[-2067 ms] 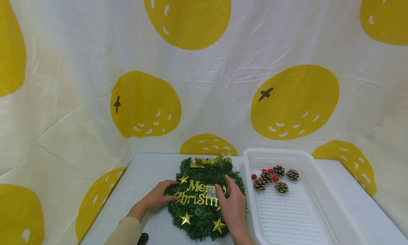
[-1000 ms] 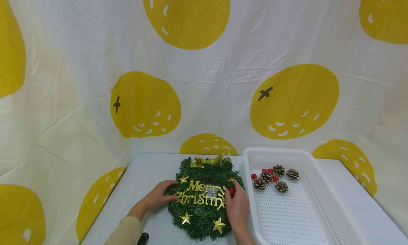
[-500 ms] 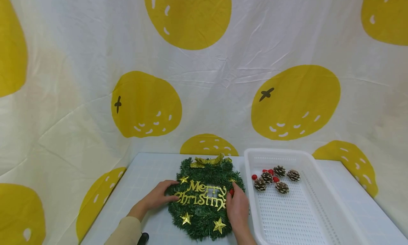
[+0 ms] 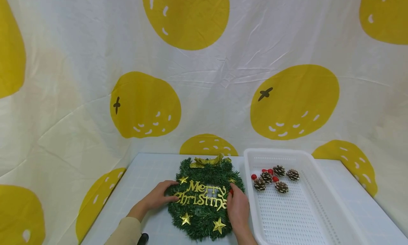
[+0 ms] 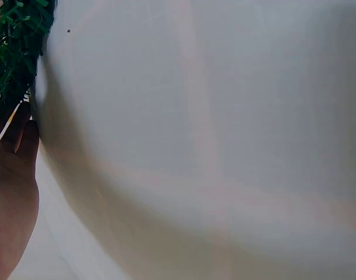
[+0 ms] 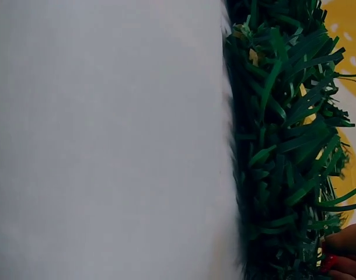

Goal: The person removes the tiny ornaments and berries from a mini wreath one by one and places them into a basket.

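Note:
A green wreath [image 4: 204, 216] lies on the table with a gold "Merry Christmas" sign [image 4: 200, 199] across its middle. Gold stars [image 4: 219, 225] sit around it and a gold ribbon bow [image 4: 207, 162] is at its top. My left hand [image 4: 157, 195] grips the wreath's left edge, thumb by the sign's start. At the right side, my right hand [image 4: 238, 206] pinches a red berry [image 4: 231, 192] against the greenery, covering the sign's last letters. In the right wrist view, a bit of the red berry [image 6: 328, 262] shows between the fingertips.
Right of the wreath stands a white plastic basket [image 4: 338, 199] holding several pine cones [image 4: 282, 187] and red berries [image 4: 254, 176]. A dark rounded object [image 4: 143, 238] is by the left sleeve. A curtain printed with yellow fruit [image 4: 204, 107] hangs behind the table.
My right hand has moved right from over the sign to the wreath's right side, and the red berry came into view there, then became more covered by fingers. My left hand stays put.

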Motion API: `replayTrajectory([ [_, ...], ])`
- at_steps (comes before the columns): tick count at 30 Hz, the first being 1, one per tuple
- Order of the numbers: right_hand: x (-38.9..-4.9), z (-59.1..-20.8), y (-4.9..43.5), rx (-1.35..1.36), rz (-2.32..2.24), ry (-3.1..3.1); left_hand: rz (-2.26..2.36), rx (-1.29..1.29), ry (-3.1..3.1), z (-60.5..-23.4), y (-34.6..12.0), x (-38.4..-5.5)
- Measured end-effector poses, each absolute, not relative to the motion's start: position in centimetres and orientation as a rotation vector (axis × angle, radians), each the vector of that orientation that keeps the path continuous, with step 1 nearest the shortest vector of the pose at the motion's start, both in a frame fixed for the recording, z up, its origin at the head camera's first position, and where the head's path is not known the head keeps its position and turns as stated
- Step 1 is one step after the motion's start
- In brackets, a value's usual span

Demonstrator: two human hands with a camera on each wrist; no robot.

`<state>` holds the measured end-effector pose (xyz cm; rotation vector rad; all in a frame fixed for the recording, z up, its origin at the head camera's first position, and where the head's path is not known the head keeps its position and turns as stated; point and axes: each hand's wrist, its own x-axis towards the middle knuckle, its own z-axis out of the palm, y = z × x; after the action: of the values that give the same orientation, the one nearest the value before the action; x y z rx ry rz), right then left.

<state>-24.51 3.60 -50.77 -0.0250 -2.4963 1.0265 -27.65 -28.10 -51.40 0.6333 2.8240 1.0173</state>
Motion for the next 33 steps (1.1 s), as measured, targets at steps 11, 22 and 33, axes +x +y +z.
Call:
replayTrajectory([
  [11, -24.0, -50.1, 3.5, 0.012, 1.037, -2.459, 1.011, 0.645, 2.820, -51.3, -28.0, -27.5],
  [22, -23.7, -48.3, 3.0, 0.041, 1.139, -2.483, 0.997, 0.658, 2.826, -51.4, -28.2, -27.6],
  [33, -22.9, -46.1, 2.5, 0.124, 1.195, -2.461, 1.008, 0.649, 2.824, -51.4, -28.2, -27.7],
])
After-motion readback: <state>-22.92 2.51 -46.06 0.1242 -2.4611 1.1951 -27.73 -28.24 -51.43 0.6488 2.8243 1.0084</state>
